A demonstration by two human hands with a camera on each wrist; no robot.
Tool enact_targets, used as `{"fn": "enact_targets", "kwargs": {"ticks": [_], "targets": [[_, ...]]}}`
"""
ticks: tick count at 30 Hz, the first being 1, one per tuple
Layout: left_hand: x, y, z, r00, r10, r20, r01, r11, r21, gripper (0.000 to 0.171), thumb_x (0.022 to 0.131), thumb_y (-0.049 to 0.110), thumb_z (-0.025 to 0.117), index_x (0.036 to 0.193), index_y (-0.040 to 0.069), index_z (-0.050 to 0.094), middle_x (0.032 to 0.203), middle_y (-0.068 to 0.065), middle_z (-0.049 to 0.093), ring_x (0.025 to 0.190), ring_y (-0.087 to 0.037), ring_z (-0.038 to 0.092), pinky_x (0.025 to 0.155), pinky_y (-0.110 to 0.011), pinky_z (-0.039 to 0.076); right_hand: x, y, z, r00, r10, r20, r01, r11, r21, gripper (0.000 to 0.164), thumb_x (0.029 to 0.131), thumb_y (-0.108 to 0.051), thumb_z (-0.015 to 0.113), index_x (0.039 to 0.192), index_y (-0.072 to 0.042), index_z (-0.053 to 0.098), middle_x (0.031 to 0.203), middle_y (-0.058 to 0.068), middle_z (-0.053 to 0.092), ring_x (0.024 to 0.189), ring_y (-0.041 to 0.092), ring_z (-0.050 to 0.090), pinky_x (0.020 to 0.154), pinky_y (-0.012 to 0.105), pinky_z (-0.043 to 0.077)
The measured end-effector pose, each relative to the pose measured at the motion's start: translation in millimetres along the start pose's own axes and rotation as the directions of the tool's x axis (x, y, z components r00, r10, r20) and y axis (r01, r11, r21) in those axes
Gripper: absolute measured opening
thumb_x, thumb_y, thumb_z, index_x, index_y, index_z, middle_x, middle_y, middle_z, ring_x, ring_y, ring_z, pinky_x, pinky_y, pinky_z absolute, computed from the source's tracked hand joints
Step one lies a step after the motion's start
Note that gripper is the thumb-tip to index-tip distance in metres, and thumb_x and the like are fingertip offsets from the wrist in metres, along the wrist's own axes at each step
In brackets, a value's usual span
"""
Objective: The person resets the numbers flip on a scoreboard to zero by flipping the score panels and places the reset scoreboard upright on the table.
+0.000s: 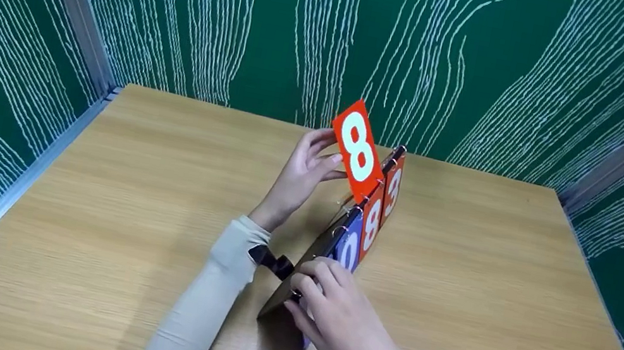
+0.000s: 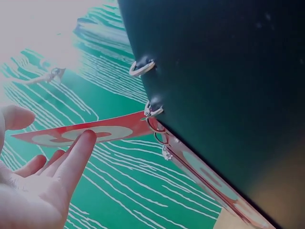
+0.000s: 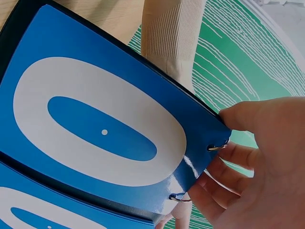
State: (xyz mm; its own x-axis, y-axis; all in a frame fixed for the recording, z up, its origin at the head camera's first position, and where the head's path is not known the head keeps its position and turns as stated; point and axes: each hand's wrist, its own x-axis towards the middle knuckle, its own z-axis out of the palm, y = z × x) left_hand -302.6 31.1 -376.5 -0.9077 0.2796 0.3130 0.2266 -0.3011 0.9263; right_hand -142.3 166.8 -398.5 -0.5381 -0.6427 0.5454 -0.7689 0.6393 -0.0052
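One blue 0 card (image 1: 350, 247) — partly hidden — shows behind the right hand (image 1: 343, 318).

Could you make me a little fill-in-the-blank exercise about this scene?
1. The left hand touches a raised red card bearing the number ____.
2. The right hand grips the scoreboard beside a blue card reading ____.
3. Behind the table, the wall with white lines is coloured ____.

Missing words: 8; 0; green.
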Motion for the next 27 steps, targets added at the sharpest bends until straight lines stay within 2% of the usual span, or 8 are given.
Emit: {"fn": "enact_targets", "kwargs": {"ticks": [7, 13, 20, 27], "targets": [[-1.1, -1.6, 4.1, 0.998, 0.003, 0.067, -0.006, 0.999, 0.038, 0.057, 0.104, 0.017, 0.055, 0.153, 0.006, 0.029, 0.16, -0.015, 0.039, 0.135, -0.032, 0.056, 0.104, -0.041, 0.055, -0.5, 0.0, 0.5, 1.0, 0.002, -0.005, -0.002, 1.0, -0.005, 0.023, 0.089, -0.023, 0.077, 0.107, -0.016, 0.064, 0.112, 0.0, 0.062, 0.108, 0.02, 0.056, 0.1, 0.032, 0.046], [-1.1, -5.0, 5.2, 0.997, -0.007, 0.08, 0.001, 0.998, 0.065, 0.057, 0.104, 0.018, 0.054, 0.154, 0.007, 0.028, 0.159, -0.014, 0.04, 0.136, -0.03, 0.055, 0.103, -0.041, 0.056, -1.0, 0.0, 1.2, 1.0, 0.002, -0.002, -0.002, 1.0, -0.013, 0.023, 0.09, -0.024, 0.076, 0.108, -0.015, 0.064, 0.112, 0.0, 0.062, 0.108, 0.019, 0.056, 0.099, 0.031, 0.047], [-1.6, -6.6, 7.0, 0.994, -0.019, 0.109, 0.01, 0.997, 0.08, 0.054, 0.102, 0.006, 0.048, 0.153, 0.009, 0.03, 0.158, -0.014, 0.043, 0.136, -0.03, 0.055, 0.103, -0.044, 0.055, -0.7, -0.1, 0.9, 1.0, 0.002, -0.003, -0.002, 1.0, -0.007, 0.024, 0.089, -0.024, 0.077, 0.107, -0.015, 0.064, 0.112, 0.0, 0.062, 0.108, 0.019, 0.056, 0.097, 0.031, 0.048], [-0.9, -8.2, 8.0, 0.986, -0.024, 0.166, 0.008, 0.995, 0.098, 0.052, 0.101, 0.0, 0.041, 0.152, 0.006, 0.033, 0.154, -0.018, 0.047, 0.135, -0.031, 0.056, 0.098, -0.038, 0.056, -1.1, -0.2, -0.1, 1.0, 0.012, 0.004, -0.012, 1.0, -0.001, 0.021, 0.09, -0.024, 0.075, 0.106, -0.016, 0.064, 0.112, -0.001, 0.061, 0.108, 0.019, 0.056, 0.099, 0.031, 0.047]]}}
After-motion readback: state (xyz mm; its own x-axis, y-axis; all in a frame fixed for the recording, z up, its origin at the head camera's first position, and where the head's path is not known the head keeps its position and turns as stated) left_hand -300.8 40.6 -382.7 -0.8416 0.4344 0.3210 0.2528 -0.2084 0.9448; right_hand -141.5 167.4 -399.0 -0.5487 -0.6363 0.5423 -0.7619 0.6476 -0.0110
